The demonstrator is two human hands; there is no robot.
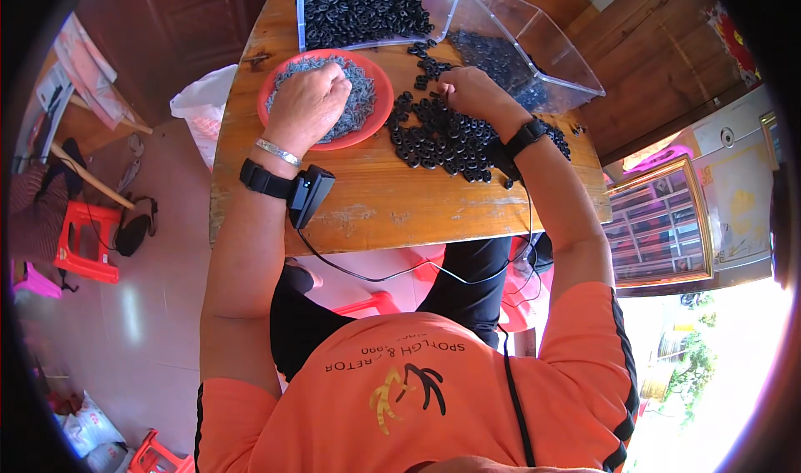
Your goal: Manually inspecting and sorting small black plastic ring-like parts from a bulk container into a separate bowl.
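My left hand (310, 98) is over a round red bowl (384, 110) filled with small, thin grey pieces (361, 96). Its fingers are curled closed at the bowl, and I cannot make out what is in them. To the right, my right hand (474, 92) reaches to the upper edge of a loose pile of small black ring-like parts (442, 135) on the wooden table. The fingers there are bent together, their tips partly hidden, so whatever they hold does not show. A black strap with a cable circles each wrist.
Behind the bowl stands a clear plastic bin (367, 10) heaped with black parts. Another clear bin (571, 72), tilted, holds more at the back right. A thin cable (400, 275) hangs between my wrists below the wooden table's front edge (400, 244). Red stools (88, 239) stand on the floor.
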